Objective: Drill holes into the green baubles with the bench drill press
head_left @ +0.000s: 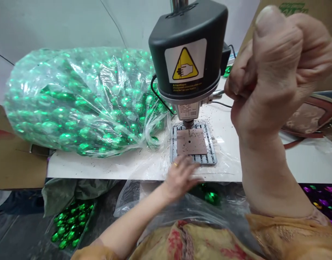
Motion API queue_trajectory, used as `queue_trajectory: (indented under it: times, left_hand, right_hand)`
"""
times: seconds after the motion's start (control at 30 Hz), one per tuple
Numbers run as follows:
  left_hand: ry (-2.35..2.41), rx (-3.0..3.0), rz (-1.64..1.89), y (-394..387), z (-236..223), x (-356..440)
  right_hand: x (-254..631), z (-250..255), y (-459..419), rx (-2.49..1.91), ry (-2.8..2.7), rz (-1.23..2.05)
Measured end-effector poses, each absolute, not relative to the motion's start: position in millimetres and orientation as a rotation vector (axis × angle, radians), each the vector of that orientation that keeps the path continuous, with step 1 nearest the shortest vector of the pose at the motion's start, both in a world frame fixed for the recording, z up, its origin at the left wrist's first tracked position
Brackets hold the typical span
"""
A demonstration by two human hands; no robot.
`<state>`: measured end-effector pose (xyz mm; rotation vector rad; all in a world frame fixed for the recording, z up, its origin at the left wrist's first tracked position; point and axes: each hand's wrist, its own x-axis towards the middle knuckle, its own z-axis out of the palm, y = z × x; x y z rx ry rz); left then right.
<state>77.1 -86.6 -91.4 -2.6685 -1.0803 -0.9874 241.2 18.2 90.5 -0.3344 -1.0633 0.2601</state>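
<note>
A black bench drill (187, 54) with a yellow hand-warning label stands in the middle, its chuck just above a brown square plate (191, 141). That plate lies on a slotted metal base (210, 155). My right hand (271, 76) is raised close to the camera, fist closed around the drill's silver lever handle (218, 94). Low at the front edge of the base, my left hand (179, 177) hovers slightly blurred, fingers apart and holding nothing, with a ring on one finger. Whether its fingertips touch the base is hard to tell.
A large clear bag of shiny green faceted baubles (79, 101) fills the left of the white table (114, 168), which is scattered with dark specks. Below it sit a tray of green baubles (69, 224) and purple glitter pieces (323, 202). A handbag (309, 117) lies at right.
</note>
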Motion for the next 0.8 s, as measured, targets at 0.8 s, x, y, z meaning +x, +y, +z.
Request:
queue_trajectory:
  times: [0.8]
  left_hand:
    - [-2.063, -2.189, -1.473, -4, -34, 27]
  right_hand:
    - [241, 89, 20, -0.263, -1.101, 0.267]
